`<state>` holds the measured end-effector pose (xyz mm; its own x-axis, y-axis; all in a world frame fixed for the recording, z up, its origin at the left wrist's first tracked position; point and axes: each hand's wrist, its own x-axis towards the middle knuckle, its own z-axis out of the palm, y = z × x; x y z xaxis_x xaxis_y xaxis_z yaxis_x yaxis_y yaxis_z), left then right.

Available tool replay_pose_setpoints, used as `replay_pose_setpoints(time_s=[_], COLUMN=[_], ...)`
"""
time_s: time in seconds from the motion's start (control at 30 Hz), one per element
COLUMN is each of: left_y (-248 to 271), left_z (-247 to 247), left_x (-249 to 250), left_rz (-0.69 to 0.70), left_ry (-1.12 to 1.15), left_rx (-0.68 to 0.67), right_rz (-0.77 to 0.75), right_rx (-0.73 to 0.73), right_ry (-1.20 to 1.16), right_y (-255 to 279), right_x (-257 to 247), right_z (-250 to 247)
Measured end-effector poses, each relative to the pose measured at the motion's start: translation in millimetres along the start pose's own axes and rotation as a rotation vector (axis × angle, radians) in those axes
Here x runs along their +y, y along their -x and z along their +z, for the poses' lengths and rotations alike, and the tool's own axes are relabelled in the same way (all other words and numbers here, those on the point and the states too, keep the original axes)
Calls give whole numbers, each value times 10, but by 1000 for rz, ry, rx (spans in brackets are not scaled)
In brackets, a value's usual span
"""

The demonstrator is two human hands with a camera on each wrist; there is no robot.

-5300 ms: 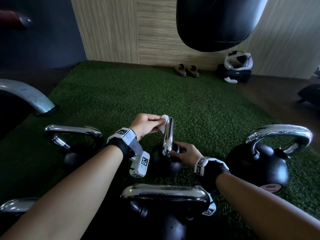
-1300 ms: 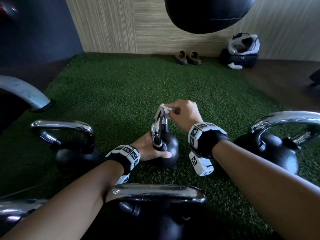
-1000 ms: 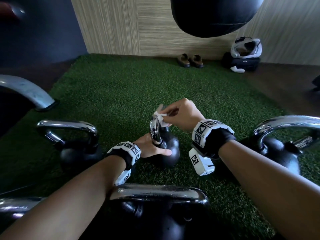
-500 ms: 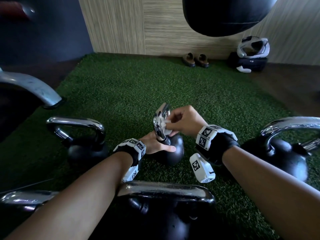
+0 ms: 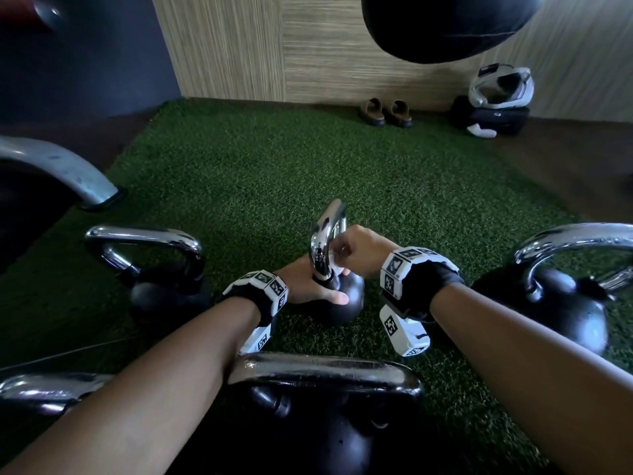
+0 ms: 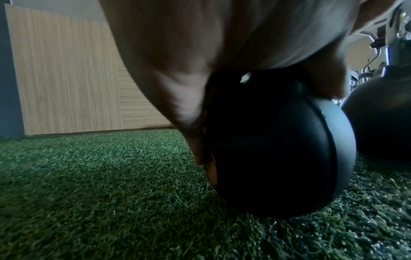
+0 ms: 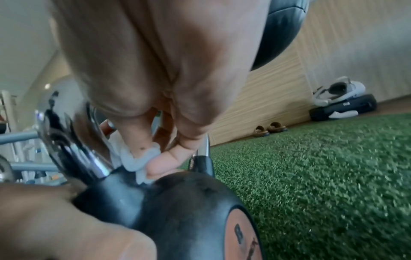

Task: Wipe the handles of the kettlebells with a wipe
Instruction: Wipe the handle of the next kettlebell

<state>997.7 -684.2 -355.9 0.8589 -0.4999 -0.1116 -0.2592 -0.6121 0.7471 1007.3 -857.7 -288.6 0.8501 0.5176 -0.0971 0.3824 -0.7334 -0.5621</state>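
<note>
Our right hand (image 5: 359, 250) pinches the white wipe (image 7: 138, 161) between thumb and fingertips, pressed against the chrome handle (image 5: 325, 241) of the small kettlebell (image 5: 342, 299), low on the near leg of the handle where it meets the black ball

Our left hand (image 5: 308, 286) sits on that same kettlebell: palm over the top of the ball, thumb lying straight across its front, fingers down the far side. We read it as steadying, pressing on the ball rather than closing round it; fingertips are hidden in the head view. From the left wrist view the hand (image 6: 189, 52) covers the upper part of the ball (image 6: 278, 149), which stands on green turf (image 6: 89, 193)

Small kettlebell is in the middle of the turf (image 5: 274, 173), handle edge-on to us, upright or close to it

Four more kettlebells around it, all black with chrome handles:
- left kettlebell (image 5: 161, 269), near our left wrist
- right kettlebell (image 5: 555, 303), larger, just beyond our right forearm
- front kettlebell (image 5: 325, 406), closest to us, between our forearms
- chrome handle at the bottom-left edge (image 5: 41, 392), body out of view

Both wrists carry white marker bands over black straps

Background: hanging black punching bag (image 5: 445, 25), pair of brown sandals (image 5: 385, 113) by the wood-panel wall, white headset on a dark case (image 5: 493, 104), grey metal frame leg (image 5: 68, 173) at left
</note>
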Motion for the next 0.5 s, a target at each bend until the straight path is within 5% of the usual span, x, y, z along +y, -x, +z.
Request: replay_pose_setpoints(time_s=[0.33, 0.5], left_y=[23, 47], left_z=[62, 91], left_x=[-13, -98], left_rz=[41, 55], left_ry=[-37, -56], left_rx=[-29, -45], right_rz=[-55, -1], right_rx=[-74, -225], right_ry=[-231, -610], right_y=[90, 173], right_x=[78, 63], right_z=[-32, -57])
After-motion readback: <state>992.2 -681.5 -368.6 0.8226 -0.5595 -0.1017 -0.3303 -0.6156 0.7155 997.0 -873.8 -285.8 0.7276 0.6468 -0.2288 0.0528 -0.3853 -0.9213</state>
